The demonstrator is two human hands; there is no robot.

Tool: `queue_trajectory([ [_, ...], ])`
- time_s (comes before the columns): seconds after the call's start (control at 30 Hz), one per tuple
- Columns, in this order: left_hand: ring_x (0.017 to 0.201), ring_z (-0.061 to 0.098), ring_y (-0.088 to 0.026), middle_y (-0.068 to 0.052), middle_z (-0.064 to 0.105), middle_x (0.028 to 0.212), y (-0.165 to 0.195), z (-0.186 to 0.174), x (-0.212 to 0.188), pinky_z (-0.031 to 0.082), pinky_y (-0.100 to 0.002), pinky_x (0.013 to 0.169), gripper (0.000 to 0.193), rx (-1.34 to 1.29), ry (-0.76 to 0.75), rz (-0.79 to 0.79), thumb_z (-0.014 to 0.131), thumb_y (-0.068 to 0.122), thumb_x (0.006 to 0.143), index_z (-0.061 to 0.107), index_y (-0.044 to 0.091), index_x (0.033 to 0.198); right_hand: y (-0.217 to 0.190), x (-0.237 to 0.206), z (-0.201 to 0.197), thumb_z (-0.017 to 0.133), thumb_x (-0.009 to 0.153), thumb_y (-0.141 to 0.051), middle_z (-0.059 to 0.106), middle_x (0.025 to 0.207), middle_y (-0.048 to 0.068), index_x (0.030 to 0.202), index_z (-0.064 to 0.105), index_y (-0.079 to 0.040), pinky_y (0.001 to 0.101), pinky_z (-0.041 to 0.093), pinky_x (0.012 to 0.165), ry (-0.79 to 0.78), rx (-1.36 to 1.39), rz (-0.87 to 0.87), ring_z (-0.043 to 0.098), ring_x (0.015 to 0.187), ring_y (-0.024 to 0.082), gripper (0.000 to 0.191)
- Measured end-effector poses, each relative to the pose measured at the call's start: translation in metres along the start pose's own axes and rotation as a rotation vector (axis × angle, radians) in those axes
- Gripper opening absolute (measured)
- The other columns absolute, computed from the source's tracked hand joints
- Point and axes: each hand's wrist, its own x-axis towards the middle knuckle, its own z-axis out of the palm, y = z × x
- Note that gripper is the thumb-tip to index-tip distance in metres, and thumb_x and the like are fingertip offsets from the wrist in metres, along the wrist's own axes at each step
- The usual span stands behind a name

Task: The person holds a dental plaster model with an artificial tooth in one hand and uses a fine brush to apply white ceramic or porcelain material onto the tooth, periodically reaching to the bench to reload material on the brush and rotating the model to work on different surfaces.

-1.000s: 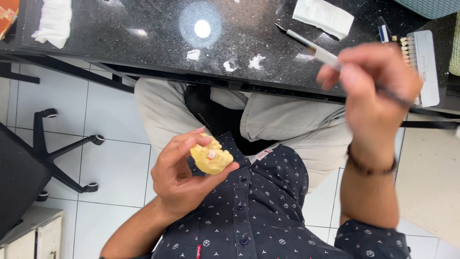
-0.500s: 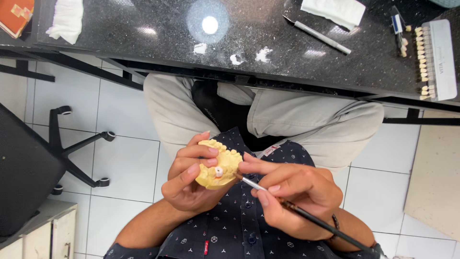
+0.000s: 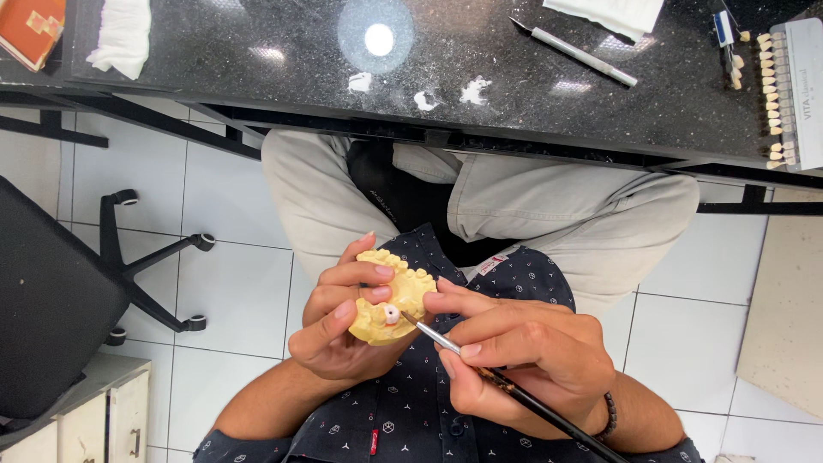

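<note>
Leftmost, an orange booklet (image 3: 30,30) and a folded white cloth (image 3: 123,39) are laid on the black speckled countertop (image 3: 257,60). Below them, a black office chair (image 3: 51,300) is stood on the white tiled floor (image 3: 231,291), with a pale cabinet (image 3: 94,420) seen at the bottom corner.

Nearer the middle, the left hand (image 3: 339,326) is curled around a yellow dental cast (image 3: 390,296); the cast is pinched between the thumb below and the fingers (image 3: 360,274) laid over its top, and is held above the lap, close to the dark patterned shirt (image 3: 403,411). A small white tooth (image 3: 391,315) is seen set in the cast's front.

Just to the right, the right hand (image 3: 523,360) is closed in a pen grip on a thin dark-handled brush (image 3: 514,390), whose metal tip is touching the cast beside the white tooth. A dark beaded bracelet (image 3: 609,416) is worn at that wrist.

Farther right on the countertop, a slim grey instrument (image 3: 574,51), a white tissue (image 3: 609,13) and a tray of sample teeth (image 3: 784,86) are laid out, well apart from the hands.
</note>
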Motion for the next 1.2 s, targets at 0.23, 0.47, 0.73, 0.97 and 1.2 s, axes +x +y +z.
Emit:
queue_trajectory([
  [0.23, 0.11, 0.067, -0.025, -0.003, 0.059, 0.116, 0.0, -0.003, 0.0, 0.05, -0.064, 0.114, 0.098, -0.013, -0.02, -0.017, 0.097, 0.007, 0.072, 0.033, 0.019, 0.145, -0.001, -0.001, -0.001, 0.08, 0.082, 0.008, 0.074, 0.086, 0.013, 0.093, 0.058, -0.002, 0.0489, 0.064, 0.101, -0.004, -0.005, 0.003, 0.079, 0.105, 0.036, 0.027],
  [0.47, 0.11, 0.067, -0.025, -0.003, 0.059, 0.116, 0.0, -0.003, 0.0, 0.05, -0.064, 0.113, 0.098, -0.003, -0.028, -0.014, 0.098, 0.007, 0.071, 0.033, 0.019, 0.145, -0.001, 0.002, -0.005, 0.08, 0.082, 0.007, 0.074, 0.086, 0.012, 0.094, 0.058, -0.002, 0.0482, 0.064, 0.101, -0.06, -0.017, -0.023, 0.079, 0.106, 0.036, 0.027],
  [0.73, 0.109, 0.067, -0.024, -0.003, 0.059, 0.115, 0.0, -0.002, -0.001, 0.05, -0.063, 0.114, 0.098, -0.01, -0.023, -0.008, 0.098, 0.007, 0.071, 0.033, 0.02, 0.144, -0.001, 0.0, -0.005, 0.081, 0.082, 0.007, 0.074, 0.086, 0.013, 0.094, 0.059, -0.001, 0.0473, 0.065, 0.099, -0.054, -0.02, -0.023, 0.08, 0.104, 0.035, 0.025],
  [0.97, 0.111, 0.068, -0.025, -0.002, 0.059, 0.114, 0.0, -0.002, -0.004, 0.044, -0.066, 0.119, 0.095, -0.045, -0.011, -0.029, 0.096, 0.006, 0.073, 0.035, 0.021, 0.144, 0.0, 0.0, -0.005, 0.08, 0.082, 0.007, 0.073, 0.086, 0.012, 0.093, 0.06, -0.001, 0.0467, 0.065, 0.099, -0.05, -0.016, -0.033, 0.08, 0.103, 0.035, 0.024],
  [1.2, 0.124, 0.066, -0.034, -0.004, 0.06, 0.115, -0.002, 0.003, -0.011, 0.023, -0.069, 0.129, 0.092, -0.162, 0.038, -0.053, 0.094, 0.001, 0.071, 0.04, 0.021, 0.142, -0.005, -0.003, -0.006, 0.078, 0.083, 0.007, 0.073, 0.085, 0.01, 0.091, 0.06, -0.002, 0.0465, 0.065, 0.102, -0.037, 0.009, 0.017, 0.081, 0.103, 0.032, 0.022],
])
